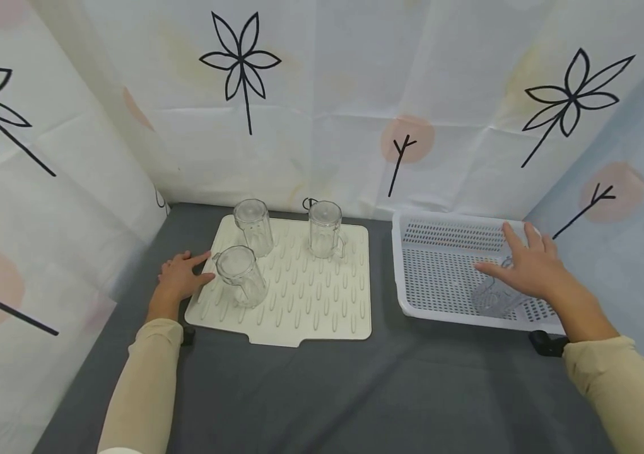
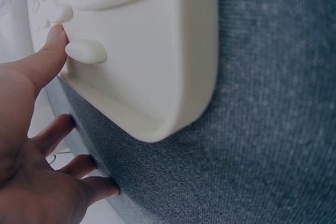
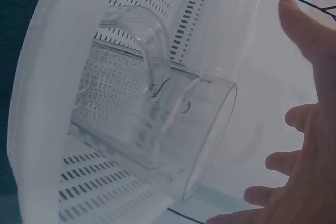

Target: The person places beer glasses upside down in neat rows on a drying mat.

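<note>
My left hand (image 1: 178,277) rests at the left edge of a cream drying mat (image 1: 276,328) with raised ribs. In the left wrist view the thumb touches the mat's top, while the other fingers spread beside it by the grey cloth. On the mat stand three clear glass mugs: one at the front left (image 1: 242,277), one behind it (image 1: 256,232), one at the back right (image 1: 323,230). My right hand (image 1: 534,268) hovers with spread fingers over another glass mug (image 3: 157,114) in a white perforated basket (image 1: 407,290). A gap separates fingers and mug in the right wrist view.
Dark grey cloth (image 1: 356,391) covers the table. Patterned white fabric (image 1: 322,82) hangs behind and on both sides, close to the mat and basket. A strip of cloth separates the mat from the basket.
</note>
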A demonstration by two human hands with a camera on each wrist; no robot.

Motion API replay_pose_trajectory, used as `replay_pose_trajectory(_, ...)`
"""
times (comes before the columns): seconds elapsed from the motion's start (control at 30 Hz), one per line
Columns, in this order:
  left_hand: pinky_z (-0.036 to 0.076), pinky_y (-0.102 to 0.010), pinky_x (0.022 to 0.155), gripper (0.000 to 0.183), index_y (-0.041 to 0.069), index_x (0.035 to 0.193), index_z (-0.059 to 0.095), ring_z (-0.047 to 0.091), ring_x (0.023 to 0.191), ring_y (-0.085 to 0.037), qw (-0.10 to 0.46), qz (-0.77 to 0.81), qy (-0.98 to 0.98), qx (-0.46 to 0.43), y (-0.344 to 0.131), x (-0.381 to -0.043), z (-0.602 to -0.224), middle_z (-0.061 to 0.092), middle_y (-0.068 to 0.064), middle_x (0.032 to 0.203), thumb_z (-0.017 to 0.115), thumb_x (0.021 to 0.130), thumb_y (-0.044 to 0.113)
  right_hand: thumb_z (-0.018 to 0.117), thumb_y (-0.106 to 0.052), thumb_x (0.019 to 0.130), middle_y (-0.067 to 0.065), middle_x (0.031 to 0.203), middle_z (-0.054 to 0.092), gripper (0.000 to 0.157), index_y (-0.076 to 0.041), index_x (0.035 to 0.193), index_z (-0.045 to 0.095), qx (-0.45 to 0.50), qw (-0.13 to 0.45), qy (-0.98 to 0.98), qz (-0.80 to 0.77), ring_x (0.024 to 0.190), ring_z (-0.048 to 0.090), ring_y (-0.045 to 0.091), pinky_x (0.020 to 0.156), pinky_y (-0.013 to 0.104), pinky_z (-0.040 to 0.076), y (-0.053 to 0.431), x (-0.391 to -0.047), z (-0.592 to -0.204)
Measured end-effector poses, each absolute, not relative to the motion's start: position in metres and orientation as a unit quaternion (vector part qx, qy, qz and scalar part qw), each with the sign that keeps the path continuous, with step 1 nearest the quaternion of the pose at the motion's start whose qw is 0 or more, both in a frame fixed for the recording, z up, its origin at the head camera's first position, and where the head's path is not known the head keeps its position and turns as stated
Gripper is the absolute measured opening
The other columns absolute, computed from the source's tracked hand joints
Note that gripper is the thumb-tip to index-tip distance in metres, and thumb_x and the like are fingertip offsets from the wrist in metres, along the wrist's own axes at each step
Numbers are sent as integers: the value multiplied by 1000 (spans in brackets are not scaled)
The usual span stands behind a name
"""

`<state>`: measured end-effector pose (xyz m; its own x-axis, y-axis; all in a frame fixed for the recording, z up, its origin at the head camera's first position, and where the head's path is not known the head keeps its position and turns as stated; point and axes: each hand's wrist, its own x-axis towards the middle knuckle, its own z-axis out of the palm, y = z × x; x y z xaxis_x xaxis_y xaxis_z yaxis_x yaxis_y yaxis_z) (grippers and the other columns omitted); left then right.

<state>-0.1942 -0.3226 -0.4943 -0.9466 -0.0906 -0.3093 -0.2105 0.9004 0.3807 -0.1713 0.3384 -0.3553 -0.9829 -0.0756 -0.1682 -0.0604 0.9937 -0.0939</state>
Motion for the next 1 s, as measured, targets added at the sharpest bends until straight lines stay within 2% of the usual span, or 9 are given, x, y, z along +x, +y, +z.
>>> replay_pose_trajectory(0.2,10,-81,101,69,23,151,28,5,134,-67,140,208,965,-76,-325,-196,-497,7,-32,155,58,93,43,53,-70,83,43,149,-9,115,-4,152,-11,-16,116,991,-58,124,6,77,92,84,17,346,-171,-361)
replay_pose_trajectory(0.5,10,-81,100,69,22,151,28,5,133,-68,142,207,965,-69,-323,-195,-496,8,-33,155,58,93,44,59,-69,80,45,147,-1,107,1,149,16,-12,151,986,-66,119,11,78,89,85,21,355,-165,-367)
replay_pose_trajectory(0.7,10,-80,101,67,21,151,29,6,134,-66,141,211,964,-74,-320,-192,-494,8,-32,155,58,94,42,62,-70,77,45,142,13,104,3,144,29,-20,150,987,-57,119,20,73,89,82,27,357,-163,-370)
replay_pose_trajectory(1.0,10,-81,101,67,21,151,29,6,134,-68,140,208,965,-75,-319,-192,-489,8,-33,155,57,94,41,66,-64,77,46,132,28,99,1,142,31,-27,154,986,-56,111,38,66,82,74,42,362,-162,-375)
